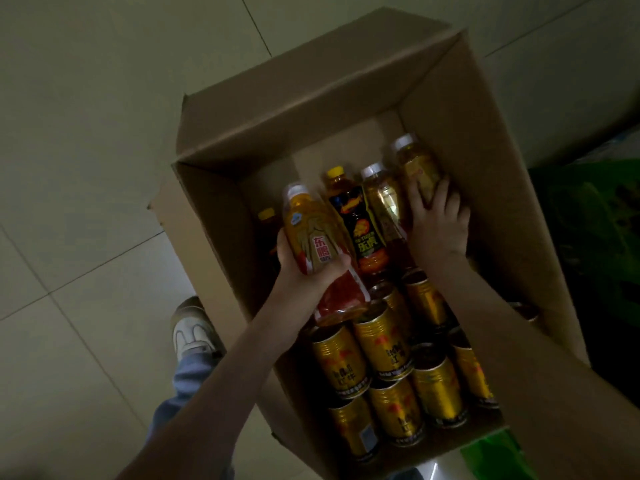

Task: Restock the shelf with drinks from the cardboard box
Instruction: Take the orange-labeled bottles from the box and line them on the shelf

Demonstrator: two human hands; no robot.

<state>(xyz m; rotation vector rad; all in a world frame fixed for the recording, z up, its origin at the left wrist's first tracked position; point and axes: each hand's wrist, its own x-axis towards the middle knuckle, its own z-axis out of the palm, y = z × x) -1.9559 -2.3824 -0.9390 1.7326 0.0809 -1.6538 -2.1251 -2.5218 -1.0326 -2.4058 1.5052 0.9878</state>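
**Both grips on bottles over the open cardboard box**

The cardboard box [485, 174] stands open on a pale tiled floor [86, 168], seen from above in dim light. The left grip [311, 270] is closed round the middle of a yellow bottle [311, 230] with a red and gold label and a pale cap. Thumb and fingers wrap the label, and the bottle is tilted, cap pointing away, raised above the rest of the stock. Its base hangs over the gold cans [377, 341], which fill the near half of the box in rows.

The right grip [438, 223] reaches deeper into the box. Its thumb and fingers curl round the lower part of the far-right bottle [417, 164], an amber one with a silver cap that lies against the right wall. Between the two grips lie a black-labelled bottle [360, 223] with a yellow cap and a silver-capped bottle [382, 199], side by side and touching. Another yellow-capped bottle [266, 216] sits in shadow by the left wall.

Left of the box, a pale shoe [192, 327] and a blue trouser leg [187, 386] show on the floor. Something dark green [588, 237] lies to the right of the box; what it is cannot be told
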